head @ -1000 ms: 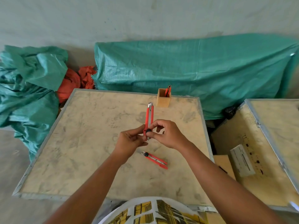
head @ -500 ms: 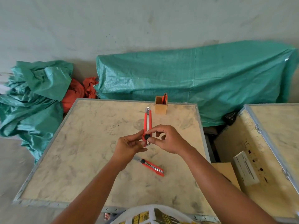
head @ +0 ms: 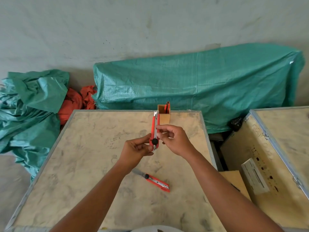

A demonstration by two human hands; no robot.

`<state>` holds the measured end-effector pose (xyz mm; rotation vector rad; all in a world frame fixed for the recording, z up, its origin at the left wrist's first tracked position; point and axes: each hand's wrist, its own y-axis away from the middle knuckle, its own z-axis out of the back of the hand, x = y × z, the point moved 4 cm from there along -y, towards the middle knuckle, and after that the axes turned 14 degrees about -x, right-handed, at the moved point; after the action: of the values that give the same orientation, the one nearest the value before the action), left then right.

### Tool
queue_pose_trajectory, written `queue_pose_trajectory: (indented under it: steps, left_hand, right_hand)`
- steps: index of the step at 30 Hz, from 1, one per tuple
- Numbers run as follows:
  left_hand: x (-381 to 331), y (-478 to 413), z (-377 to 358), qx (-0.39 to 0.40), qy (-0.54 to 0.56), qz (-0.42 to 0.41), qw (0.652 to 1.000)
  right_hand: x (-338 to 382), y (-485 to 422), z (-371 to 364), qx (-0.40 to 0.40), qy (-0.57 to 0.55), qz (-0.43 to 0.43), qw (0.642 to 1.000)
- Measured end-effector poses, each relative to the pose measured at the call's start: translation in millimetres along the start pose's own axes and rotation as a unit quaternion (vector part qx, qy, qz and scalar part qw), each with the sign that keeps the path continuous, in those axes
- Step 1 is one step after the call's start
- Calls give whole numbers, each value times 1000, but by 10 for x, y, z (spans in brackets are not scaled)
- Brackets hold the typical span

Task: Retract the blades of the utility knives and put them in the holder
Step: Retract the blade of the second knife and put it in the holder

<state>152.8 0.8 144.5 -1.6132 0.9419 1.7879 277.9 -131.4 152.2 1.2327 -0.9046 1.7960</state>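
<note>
Red plastic showed between both hands above the middle of the crate top: the left hand pinched the lower end of an upright utility knife by its black knob, while the right hand closed its fingertips on the knife's side higher up. A second utility knife, blade out, lay flat nearer the front edge. The wooden holder, with red handles inside, stood at the far edge.

Crate top bears wooden holder and one knife.
</note>
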Motion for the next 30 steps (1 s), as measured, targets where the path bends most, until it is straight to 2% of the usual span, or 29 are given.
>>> queue_pose_trajectory:
  steps: [3,11,19,25,30]
  left_hand:
    - [-69,-531,-209,9,-23,-10,1000]
    - [-80,-983,-353,11,-121,-56,991]
    - [137,-1988,-659,22,-157,-42,986]
    - [514,-2632,-718,-22,-241,-18,970]
    - [824,-2868,-761,-6,-293,4,956]
  right_hand:
    - [-126,-485,117,-32,9,-23,999]
    - [-218,-831,230,-69,4,-41,997]
    - [-704,-1714,193,-126,44,-41,990]
    - [-1094,-2143,-9,-193,91,15,977]
    - [-1348,-2271,-201,-210,141,67,965]
